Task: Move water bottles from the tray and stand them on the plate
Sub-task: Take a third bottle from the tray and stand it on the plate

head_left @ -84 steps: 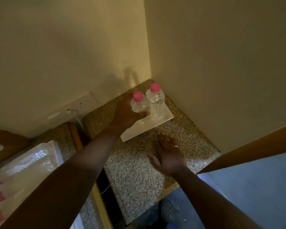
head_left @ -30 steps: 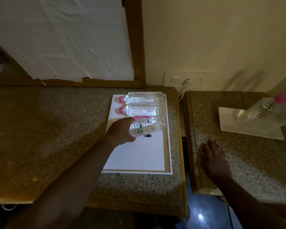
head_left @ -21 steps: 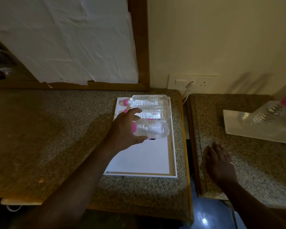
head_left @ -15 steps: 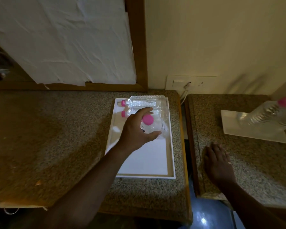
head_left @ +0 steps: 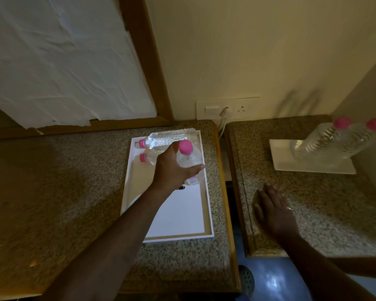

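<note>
The left hand (head_left: 172, 168) grips a pink-capped water bottle (head_left: 188, 164), cap up, above the white tray (head_left: 167, 231), where 2 bottles (head_left: 169, 136) lie flat. The right hand (head_left: 274, 207) rests flat, fingers spread, on the bench (head_left: 334, 203); 2 bottles (head_left: 326, 137) stand on the plate (head_left: 282, 161).

The table (head_left: 63, 192) is speckled granite with a dull polish, edged in brown wood. The tray (head_left: 182, 216) is smooth matt white. The bottles (head_left: 174, 135) are clear ribbed plastic with glossy pink caps, the plate (head_left: 313, 166) smooth white. Crinkled white paper (head_left: 59, 61) covers a wood-framed panel; the floor (head_left: 269, 281) shines.
</note>
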A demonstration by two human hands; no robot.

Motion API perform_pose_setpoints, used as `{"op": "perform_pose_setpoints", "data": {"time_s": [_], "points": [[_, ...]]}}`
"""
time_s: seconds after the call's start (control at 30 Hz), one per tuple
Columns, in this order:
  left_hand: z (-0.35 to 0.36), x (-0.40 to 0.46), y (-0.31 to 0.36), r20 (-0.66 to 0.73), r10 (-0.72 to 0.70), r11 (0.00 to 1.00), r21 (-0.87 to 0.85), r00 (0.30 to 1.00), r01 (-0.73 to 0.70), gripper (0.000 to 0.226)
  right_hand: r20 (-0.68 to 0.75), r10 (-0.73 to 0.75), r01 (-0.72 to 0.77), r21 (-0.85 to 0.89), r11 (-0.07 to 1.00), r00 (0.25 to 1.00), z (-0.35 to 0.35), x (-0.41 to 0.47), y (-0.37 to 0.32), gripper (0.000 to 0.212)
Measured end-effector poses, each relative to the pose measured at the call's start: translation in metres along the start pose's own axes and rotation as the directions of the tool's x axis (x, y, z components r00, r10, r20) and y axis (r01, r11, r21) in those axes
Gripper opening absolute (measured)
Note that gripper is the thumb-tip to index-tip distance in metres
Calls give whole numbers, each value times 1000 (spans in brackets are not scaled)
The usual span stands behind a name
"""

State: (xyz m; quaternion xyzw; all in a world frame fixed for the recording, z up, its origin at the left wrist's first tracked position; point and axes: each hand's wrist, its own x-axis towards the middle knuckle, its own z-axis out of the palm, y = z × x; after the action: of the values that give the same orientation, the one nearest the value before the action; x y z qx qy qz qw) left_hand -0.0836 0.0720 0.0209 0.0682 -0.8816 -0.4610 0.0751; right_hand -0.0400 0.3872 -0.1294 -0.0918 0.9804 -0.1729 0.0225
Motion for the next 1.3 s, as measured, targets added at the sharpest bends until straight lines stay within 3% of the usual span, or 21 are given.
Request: {"op": "perform_pose_setpoints", "data": {"time_s": [0.27,0.47,0.73,1.03,1.3], "points": [[22,19,61,-72,185,980,-57,980,-190,59,-5,158,-158,-31,987,987,-22,-5,48,63],[103,44,114,160,236,964,-161,958,-211,64,-8,152,-152,-45,987,988,-29,-4,70,68],[201,69,142,339,283,958,-57,897,-280,66,-24,121,-122,-34,992,992,-23,-3,77,66],[251,92,139,422,196,979,-28,885,-203,69,-46,102,-102,3,995,994,-19,-4,81,66],[261,95,140,467,193,981,-123,863,-152,77,-33,103,-103,-14,995,994,-15,-4,83,67]]}}
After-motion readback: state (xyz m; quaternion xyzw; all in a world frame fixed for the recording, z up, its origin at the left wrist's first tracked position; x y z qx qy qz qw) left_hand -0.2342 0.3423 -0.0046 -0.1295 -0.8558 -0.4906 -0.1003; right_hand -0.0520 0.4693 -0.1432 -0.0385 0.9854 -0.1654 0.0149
